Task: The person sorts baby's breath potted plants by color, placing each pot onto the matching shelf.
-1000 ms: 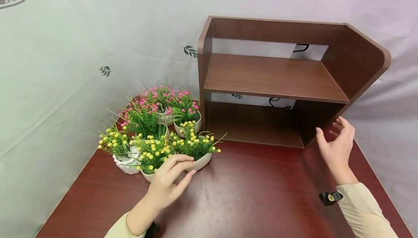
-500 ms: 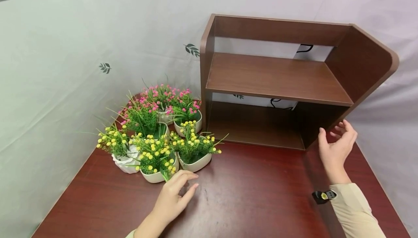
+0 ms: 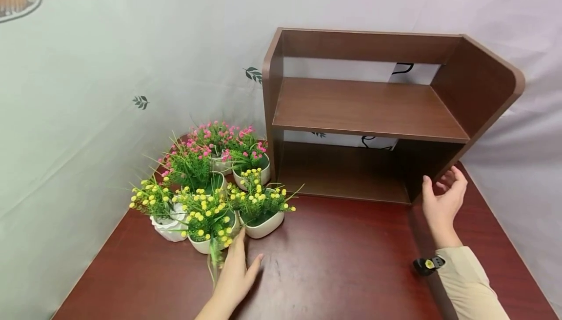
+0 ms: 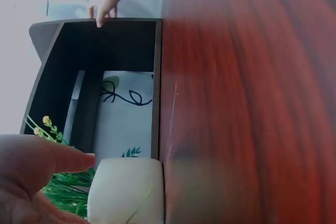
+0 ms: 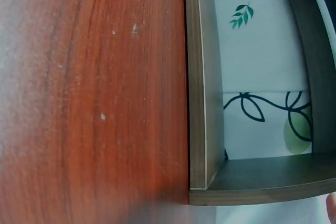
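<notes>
Yellow-flowered potted plants, two of them (image 3: 206, 208) (image 3: 259, 200), stand foremost in the cluster on the table (image 3: 333, 261), left of the wooden desk shelf (image 3: 373, 103). In the head view, the left hand (image 3: 234, 273) is lower now than one second ago; then it was above the rim of the right one, now its fingers stretch just beside both pots. A green sprig (image 3: 214, 254) hangs blurred next to this hand. I judge this as a reaching stage, since no pot is lifted. The left hand is open, thumb well apart, and has hold of nothing that I can see. The right hand (image 3: 442, 210) is half open, loosely curved about the front edge of the right side panel, nearly as before; contact I cannot tell. Behind, pink-flowered plants (image 3: 189, 156) have thin, grassy leaves; at far left, a white pot (image 3: 169, 230) has a wavy rim.

Left wrist view: a smooth, rounded cream pot (image 4: 126, 190), seemingly ceramic, is just beside the left fingertip; touching or not, I cannot tell.

Right wrist view: the shelf shows straight, wood-grained boards and a pale edge strip; the table is glossy, reddish, with small scratches. Only a fingertip (image 5: 332, 208) shows at the border.
</notes>
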A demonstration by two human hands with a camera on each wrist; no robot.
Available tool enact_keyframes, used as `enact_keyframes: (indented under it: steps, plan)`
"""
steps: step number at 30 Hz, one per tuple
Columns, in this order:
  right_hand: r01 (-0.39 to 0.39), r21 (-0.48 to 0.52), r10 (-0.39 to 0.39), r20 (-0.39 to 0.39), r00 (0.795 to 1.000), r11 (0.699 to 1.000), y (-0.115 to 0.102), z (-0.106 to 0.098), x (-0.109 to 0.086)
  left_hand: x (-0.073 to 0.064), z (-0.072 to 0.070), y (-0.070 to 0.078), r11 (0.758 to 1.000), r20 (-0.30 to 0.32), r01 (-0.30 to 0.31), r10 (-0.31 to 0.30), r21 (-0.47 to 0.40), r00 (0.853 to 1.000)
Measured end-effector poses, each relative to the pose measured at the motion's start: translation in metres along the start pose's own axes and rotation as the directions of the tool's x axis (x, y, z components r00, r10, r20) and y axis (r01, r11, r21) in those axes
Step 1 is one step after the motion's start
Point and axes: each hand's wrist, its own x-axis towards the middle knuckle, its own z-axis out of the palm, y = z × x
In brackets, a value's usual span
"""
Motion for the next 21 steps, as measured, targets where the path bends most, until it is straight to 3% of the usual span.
enact_keyframes:
  steps: [2,5,8,15,21]
  plan:
    - [-0.007,0.006,0.007,0.011,1.0,1.0,0.002,0.002,0.0,0.001,-0.001,0.0,0.996,0.014,0.05,-0.049,-0.075,0.999]
    - [-0.014,0.017,0.014,0.025,1.0,1.0,0.005,0.003,0.001,0.005,-0.002,0.001,0.967,0.04,0.14,-0.134,-0.211,0.99]
    - [-0.03,0.033,0.029,0.035,0.999,0.999,0.008,0.003,0.001,0.008,-0.002,0.002,0.938,0.053,0.171,-0.162,-0.301,0.985]
    - [-0.098,0.033,0.095,0.073,0.993,0.995,0.014,-0.003,-0.002,0.012,0.005,0.002,0.929,0.065,0.19,-0.178,-0.319,0.982]
    - [-0.154,0.004,0.153,0.056,0.987,0.988,0.022,-0.006,-0.008,0.015,0.01,-0.001,0.942,0.055,0.143,-0.133,-0.304,0.99]
